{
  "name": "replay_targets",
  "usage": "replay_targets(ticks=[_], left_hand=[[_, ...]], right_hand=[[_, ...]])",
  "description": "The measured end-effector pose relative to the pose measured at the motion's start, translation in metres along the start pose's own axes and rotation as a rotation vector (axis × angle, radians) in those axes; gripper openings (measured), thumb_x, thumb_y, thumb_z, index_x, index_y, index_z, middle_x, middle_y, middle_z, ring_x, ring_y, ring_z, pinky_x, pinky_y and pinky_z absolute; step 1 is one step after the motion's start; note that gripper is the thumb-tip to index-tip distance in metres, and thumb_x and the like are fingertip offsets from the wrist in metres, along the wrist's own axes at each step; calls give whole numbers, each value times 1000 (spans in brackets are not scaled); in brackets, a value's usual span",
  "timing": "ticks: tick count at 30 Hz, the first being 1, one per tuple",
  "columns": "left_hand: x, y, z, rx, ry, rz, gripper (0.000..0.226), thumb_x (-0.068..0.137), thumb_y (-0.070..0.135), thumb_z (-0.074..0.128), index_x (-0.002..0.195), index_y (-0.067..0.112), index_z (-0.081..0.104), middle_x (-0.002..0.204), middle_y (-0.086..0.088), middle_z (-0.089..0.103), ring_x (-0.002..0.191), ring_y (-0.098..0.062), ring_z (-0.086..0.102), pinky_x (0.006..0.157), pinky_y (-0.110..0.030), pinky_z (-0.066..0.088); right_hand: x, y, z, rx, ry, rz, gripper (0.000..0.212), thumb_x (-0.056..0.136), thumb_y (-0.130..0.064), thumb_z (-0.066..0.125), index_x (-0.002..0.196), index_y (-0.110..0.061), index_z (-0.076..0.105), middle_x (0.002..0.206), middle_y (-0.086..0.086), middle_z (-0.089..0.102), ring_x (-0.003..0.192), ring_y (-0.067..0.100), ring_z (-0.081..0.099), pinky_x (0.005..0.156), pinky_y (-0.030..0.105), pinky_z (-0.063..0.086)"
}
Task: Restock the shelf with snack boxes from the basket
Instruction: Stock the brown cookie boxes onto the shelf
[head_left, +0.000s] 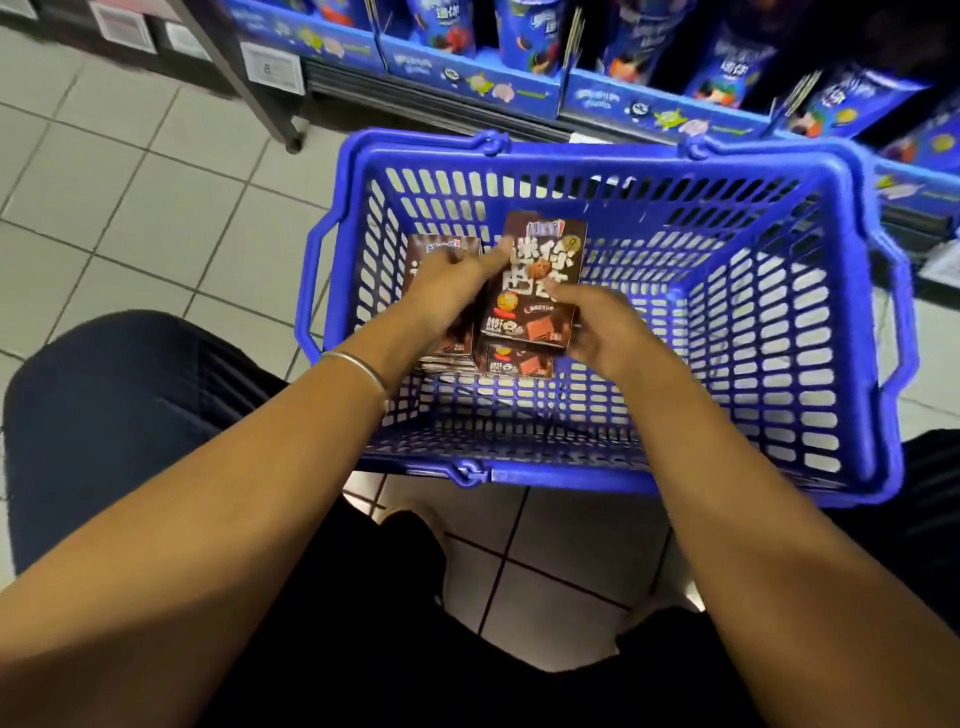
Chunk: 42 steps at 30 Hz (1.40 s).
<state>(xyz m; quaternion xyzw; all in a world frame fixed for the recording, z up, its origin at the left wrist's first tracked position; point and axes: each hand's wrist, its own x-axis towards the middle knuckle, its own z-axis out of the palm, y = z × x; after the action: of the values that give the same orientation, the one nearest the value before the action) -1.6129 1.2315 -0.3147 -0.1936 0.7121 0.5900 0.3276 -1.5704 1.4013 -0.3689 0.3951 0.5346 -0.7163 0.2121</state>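
A blue plastic basket (753, 291) stands on the tiled floor in front of the shelf. Inside it, at the left, lie brown snack boxes in two stacks. Both hands hold the top brown box (540, 280) of the right stack, raised and tilted. My left hand (452, 291) has its thumb on the box's left edge and lies over the left stack (441, 249). My right hand (597, 327) grips the box's lower right edge. Another brown box (514, 364) shows beneath it.
The bottom shelf (467, 78) at the top of the view carries blue display cartons of cup snacks. A metal shelf leg (260, 88) stands at the upper left. My knees flank the basket at the left and right. Grey floor tiles (130, 197) spread to the left.
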Motion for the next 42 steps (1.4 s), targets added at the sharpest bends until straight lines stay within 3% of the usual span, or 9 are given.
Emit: replay_targets(ticks=[3,6,9,14,18,26,32,36,42], left_hand=[[-9,19,0,36,-143,20,73,87,58,76,137,9,57,115,-8,79,105,-26,77,88,-41,62],[-7,37,-13,-79,-94,68,34,92,29,80,116,10,67,93,-6,83,84,-23,81,66,-31,63],[-5,48,-36,-43,-25,103,43,89,24,83,124,8,65,96,-6,83,83,-22,81,64,-30,63],[-2,48,-48,-73,-31,34,39,88,24,84,119,7,67,95,-7,83,84,-23,81,65,-32,64],[4,45,-48,-50,-32,30,40,86,22,86,119,8,68,97,-8,83,87,-24,81,71,-36,66],[7,46,-52,-56,-74,-5,54,83,29,88,127,8,66,103,-8,82,93,-26,81,77,-40,66],[-1,46,-50,-96,-100,5,47,87,32,85,125,8,68,102,-7,82,91,-25,81,73,-37,66],[-8,42,-40,-223,-47,29,60,85,32,87,133,8,61,107,-8,82,92,-26,81,73,-37,65],[-17,11,-26,124,226,216,55,88,50,80,126,17,58,119,3,75,105,-18,75,87,-35,62]], right_hand=[[-11,-19,6,-18,-163,-145,59,81,-34,83,129,-8,59,109,5,78,100,25,75,75,38,62],[-12,-28,13,91,-229,-135,59,84,-62,68,123,-18,65,119,4,75,107,21,73,78,36,61],[1,-17,26,165,-47,-4,58,99,-53,54,141,-13,55,142,9,60,125,24,61,96,38,51],[15,26,78,-193,-46,110,44,101,-34,59,139,-14,52,145,3,54,125,21,54,108,42,41],[16,43,101,-412,-99,85,57,84,-49,77,131,-20,61,127,-4,61,116,17,54,91,30,38],[21,46,109,-265,-77,73,77,74,-36,88,139,-18,50,137,-1,56,106,14,48,88,29,34],[-9,8,63,-255,-116,159,49,69,-25,83,114,-15,67,124,7,69,115,26,64,102,39,47],[-43,-14,9,26,-71,108,15,84,-16,75,98,-11,71,99,10,77,83,27,76,80,40,63],[-96,-28,-37,378,-170,-76,25,67,-12,80,92,-14,81,104,7,78,104,27,74,95,44,58]])
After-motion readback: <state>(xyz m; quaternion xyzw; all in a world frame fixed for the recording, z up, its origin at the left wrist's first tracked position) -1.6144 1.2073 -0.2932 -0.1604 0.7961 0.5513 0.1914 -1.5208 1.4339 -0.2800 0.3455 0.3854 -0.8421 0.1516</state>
